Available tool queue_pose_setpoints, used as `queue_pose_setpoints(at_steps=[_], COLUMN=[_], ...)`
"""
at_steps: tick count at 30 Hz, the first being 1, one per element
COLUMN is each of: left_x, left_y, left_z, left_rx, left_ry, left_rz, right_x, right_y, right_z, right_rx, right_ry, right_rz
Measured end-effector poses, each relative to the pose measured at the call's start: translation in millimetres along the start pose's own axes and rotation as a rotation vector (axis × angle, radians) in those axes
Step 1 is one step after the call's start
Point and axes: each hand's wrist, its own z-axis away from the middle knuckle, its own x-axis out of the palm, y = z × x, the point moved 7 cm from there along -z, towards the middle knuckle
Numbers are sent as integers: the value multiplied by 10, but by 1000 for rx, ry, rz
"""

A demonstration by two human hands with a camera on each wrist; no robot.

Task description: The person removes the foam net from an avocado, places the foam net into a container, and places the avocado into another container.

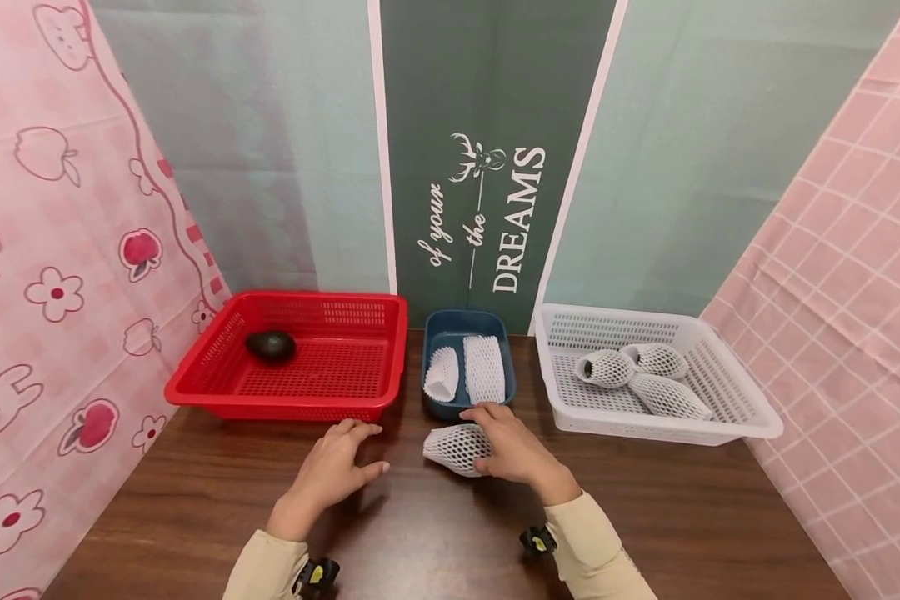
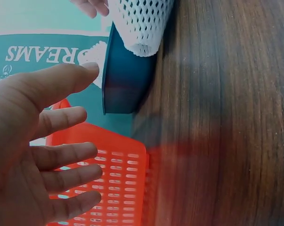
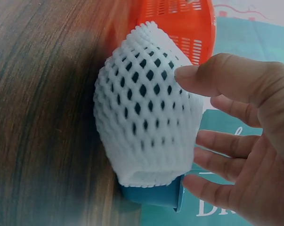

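On the table in front of the blue bin lies an avocado in a white foam net sleeve [image 1: 453, 448], dark skin showing through the holes. My right hand [image 1: 512, 446] is at its right end, thumb over the near side and fingers along the far side, loosely extended. In the right wrist view, the thumb [image 3: 189, 75] overlaps the net and the fingertips come up to its edge. My left hand [image 1: 332, 468] hovers to the left, apart from the sleeve, fingers spread and holding nothing. The blue bin [image 1: 429, 367] contains white foam sleeves [image 1: 484, 371].
At the left a red basket [image 1: 285, 408] holds one bare avocado [image 1: 271, 345]. A white basket [image 1: 645, 423] on the right has three net-covered avocados [image 1: 671, 395] in it. Fabric curtains [image 1: 300, 150] stand behind and along both sides of the wooden table [image 1: 435, 542].
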Motion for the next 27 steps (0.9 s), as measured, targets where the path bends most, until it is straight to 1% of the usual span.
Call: queue_pose_setpoints(at_steps=[7,11,14,17,21,24,27], left_x=[11,40,104,204,315,377,437], left_y=[-21,-24,-10,5,19,27,36], left_z=[12,6,-13,-40,-76,-103,-124], left_rx=[12,-2,-14,-31,-47,-34,-13], left_ry=[7,9,1,-20,-28,-26,-37], left_rz=[3,27,64,108,161,195,244], right_x=[7,9,5,3,12,20,15], right_y=[-6,11,49,88,117,148,183], right_z=[-4,17,64,128,202,248,290], right_rx=[-6,0,33,66,76,95,121], right_ry=[7,12,12,10,15,29,53], right_rz=[1,-3,-42,-80,-81,-70,-57])
